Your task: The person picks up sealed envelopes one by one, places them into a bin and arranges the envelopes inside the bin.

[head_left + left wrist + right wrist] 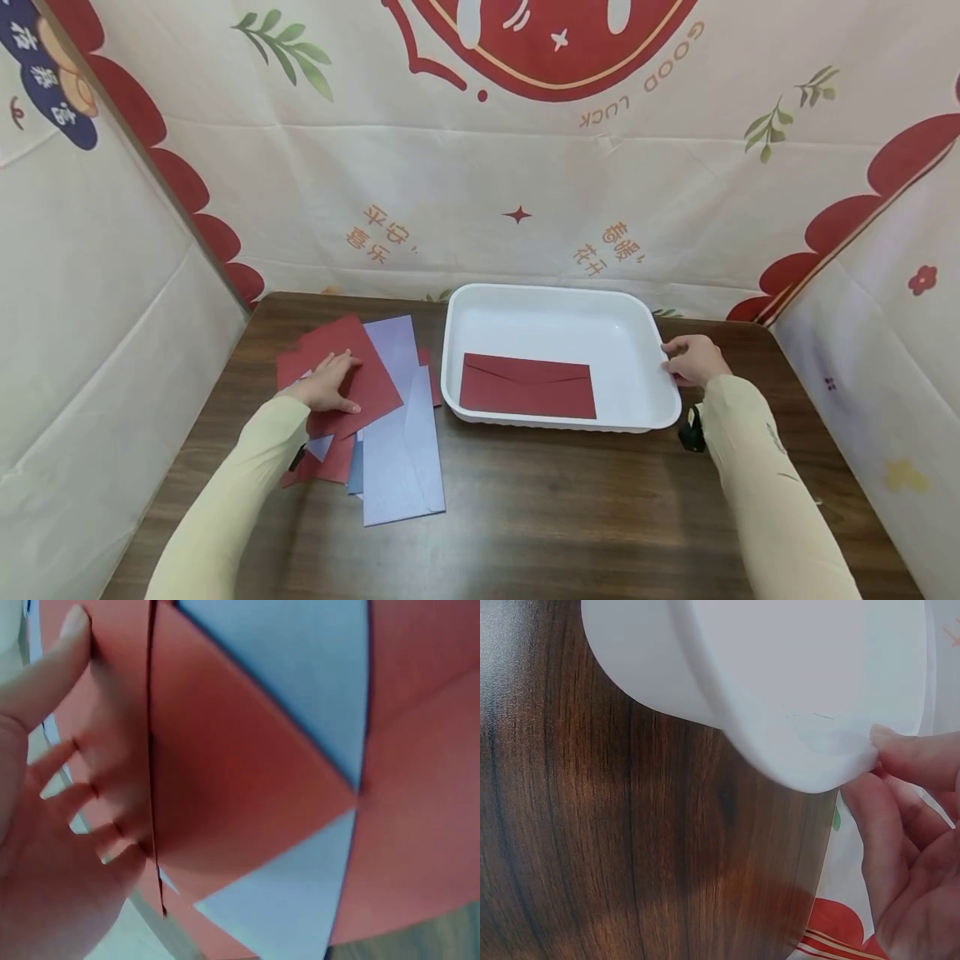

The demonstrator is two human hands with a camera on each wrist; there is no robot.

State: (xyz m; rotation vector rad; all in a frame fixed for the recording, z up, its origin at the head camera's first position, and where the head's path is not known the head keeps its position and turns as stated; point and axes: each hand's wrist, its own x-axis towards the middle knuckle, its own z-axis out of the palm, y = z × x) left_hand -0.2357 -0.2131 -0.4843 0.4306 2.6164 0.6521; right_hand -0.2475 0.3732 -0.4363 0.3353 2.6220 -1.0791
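My left hand lies with its fingers stretched out on the top red envelope of a loose pile of red and purple envelopes at the table's left. In the left wrist view the thumb and fingers of this hand touch the red envelope at its edge, with purple paper under it. My right hand pinches the right rim of a white tray; up close, the thumb of that hand sits on the tray's rim. Another red envelope lies flat inside the tray.
The dark wooden table stands in a booth of printed cloth walls at the back and both sides. A small black object sits by my right sleeve. In the right wrist view the table edge runs close to the tray.
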